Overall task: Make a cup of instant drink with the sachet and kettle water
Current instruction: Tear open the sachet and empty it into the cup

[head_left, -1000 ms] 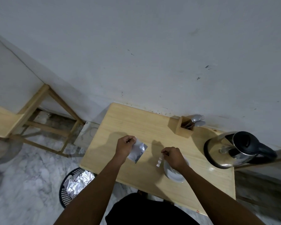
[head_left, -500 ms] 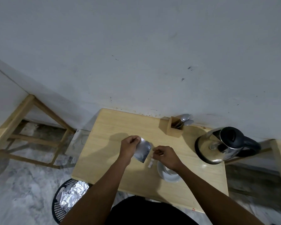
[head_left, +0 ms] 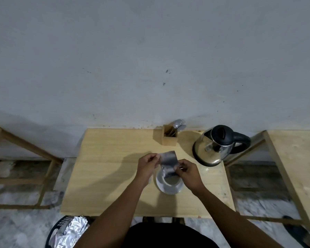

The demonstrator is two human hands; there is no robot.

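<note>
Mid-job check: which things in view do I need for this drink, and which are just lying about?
For the job:
- silver sachet, held by left hand and right hand above the cup
- white cup on the table
- kettle, lid shut
- spoons in the wooden holder, for stirring

Lying about:
- black basket with foil on the floor
- wooden frames at either side
</note>
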